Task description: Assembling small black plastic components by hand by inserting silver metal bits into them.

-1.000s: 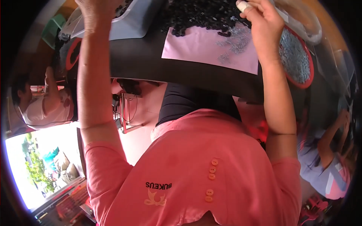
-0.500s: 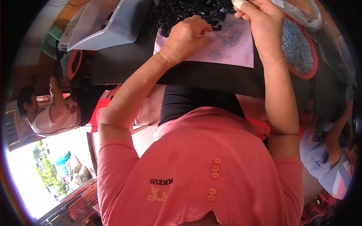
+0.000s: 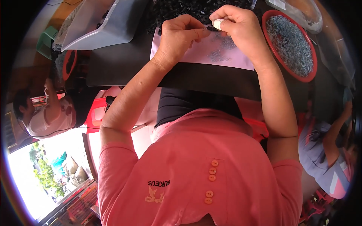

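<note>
My left hand and my right hand meet fingertip to fingertip above a pink sheet. The left thumb and fingers are pinched at a small black piece. A white wrap covers the right thumb's end, and those fingers are closed too; what they grip is too small to make out. Small silvery pieces lie loose on the sheet beneath. Behind both hands spreads a heap of small black parts.
A red basin of small silvery pieces stands at right, with a clear plastic bag behind. At left a translucent bin lies on the dark table. People sit at far left and far right.
My right hand has come left and nearer, down to my left hand. The left hand has turned and pinched, and a black piece now shows between them. The red basin is more exposed.
</note>
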The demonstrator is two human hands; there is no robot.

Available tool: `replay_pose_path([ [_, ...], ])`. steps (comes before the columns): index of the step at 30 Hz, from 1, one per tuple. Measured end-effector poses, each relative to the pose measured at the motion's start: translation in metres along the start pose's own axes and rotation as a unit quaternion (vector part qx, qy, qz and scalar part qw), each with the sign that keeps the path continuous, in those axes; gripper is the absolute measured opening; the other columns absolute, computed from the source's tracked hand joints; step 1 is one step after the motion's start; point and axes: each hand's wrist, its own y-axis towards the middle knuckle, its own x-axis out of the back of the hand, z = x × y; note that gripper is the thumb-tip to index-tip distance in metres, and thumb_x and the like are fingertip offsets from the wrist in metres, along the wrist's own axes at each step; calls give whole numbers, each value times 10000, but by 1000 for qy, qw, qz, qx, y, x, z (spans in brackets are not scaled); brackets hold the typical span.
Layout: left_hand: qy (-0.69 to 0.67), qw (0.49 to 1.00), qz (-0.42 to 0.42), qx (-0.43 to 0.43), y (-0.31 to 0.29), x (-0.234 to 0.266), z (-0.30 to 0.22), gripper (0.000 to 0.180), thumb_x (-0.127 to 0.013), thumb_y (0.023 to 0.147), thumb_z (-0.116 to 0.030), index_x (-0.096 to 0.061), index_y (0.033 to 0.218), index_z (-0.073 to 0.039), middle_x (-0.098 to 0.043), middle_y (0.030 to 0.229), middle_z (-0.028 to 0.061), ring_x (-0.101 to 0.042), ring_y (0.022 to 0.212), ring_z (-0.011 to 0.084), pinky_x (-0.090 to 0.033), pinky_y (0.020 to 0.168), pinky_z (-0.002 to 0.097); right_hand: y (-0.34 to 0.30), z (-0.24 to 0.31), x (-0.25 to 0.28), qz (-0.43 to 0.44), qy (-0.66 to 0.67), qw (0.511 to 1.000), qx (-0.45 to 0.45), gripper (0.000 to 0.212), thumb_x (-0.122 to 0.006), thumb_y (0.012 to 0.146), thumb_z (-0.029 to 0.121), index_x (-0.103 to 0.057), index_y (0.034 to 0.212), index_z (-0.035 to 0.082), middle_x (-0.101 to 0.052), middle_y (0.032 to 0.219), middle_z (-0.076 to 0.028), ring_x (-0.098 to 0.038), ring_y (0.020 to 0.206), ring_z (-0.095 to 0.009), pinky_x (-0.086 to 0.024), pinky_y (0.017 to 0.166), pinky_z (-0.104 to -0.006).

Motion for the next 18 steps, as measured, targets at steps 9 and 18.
replay_pose_path([
  [9, 12, 991, -79, -103, -7, -7, 7, 184, -760, 781, -16, -677, 941, 20, -684, 769, 36, -590, 651, 63, -456, 552, 197, 2, 2, -19, 32, 48, 998, -25, 187, -707, 836, 181, -712, 898, 5, -684, 736, -48, -597, 633, -89, -466, 569, -242],
  [18, -76, 990, -52, -111, -12, -2, 3, 274, -777, 761, 35, -663, 1009, 11, -709, 872, 56, -633, 739, 89, -481, 588, 212, 2, 10, -26, 17, 120, 991, -58, 116, -642, 827, -4, -695, 920, -48, -685, 833, -78, -628, 738, -136, -501, 684, -257],
])
